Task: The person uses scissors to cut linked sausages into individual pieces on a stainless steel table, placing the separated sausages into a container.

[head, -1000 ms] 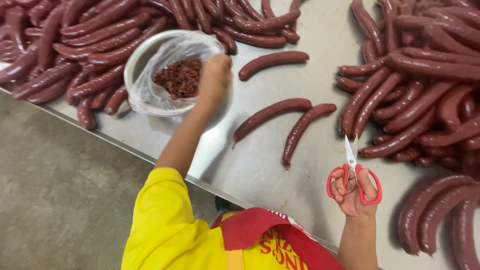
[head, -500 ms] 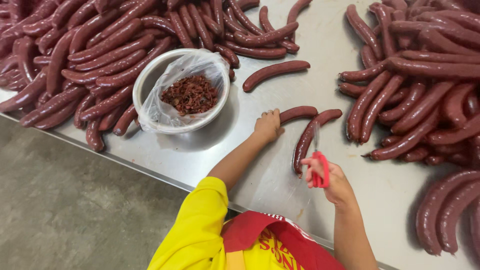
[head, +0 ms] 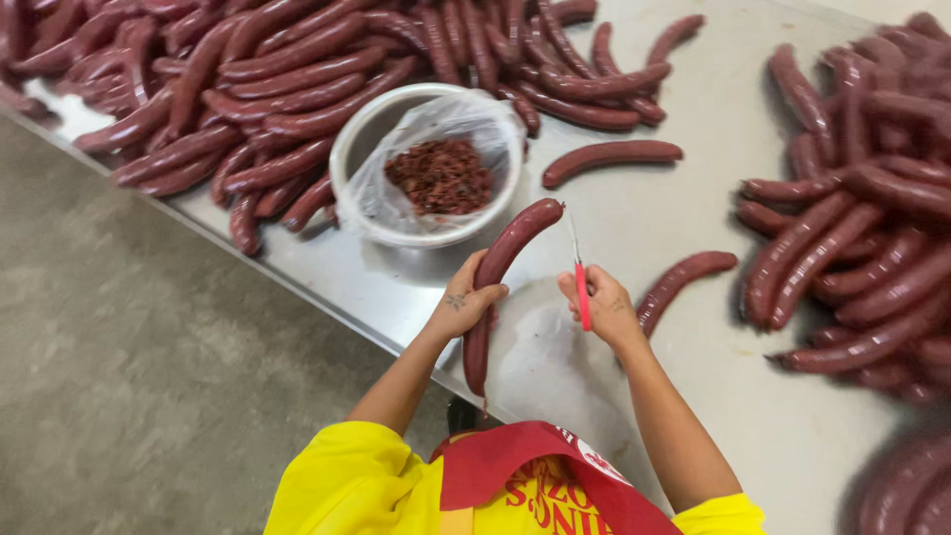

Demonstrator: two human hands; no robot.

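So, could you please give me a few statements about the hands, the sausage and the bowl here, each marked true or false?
1. The left hand holds a long sausage. True.
2. The right hand holds a knife. False: it holds red-handled scissors.
3. The white bowl has a clear plastic liner with dark red scraps inside. True.
4. The held sausage lies flat on the metal table. False: it is lifted, its upper end close to the scissor tip.

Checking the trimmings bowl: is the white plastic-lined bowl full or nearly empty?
Partly filled: white plastic-lined bowl holds a low heap of dark red scraps, liner showing around it.
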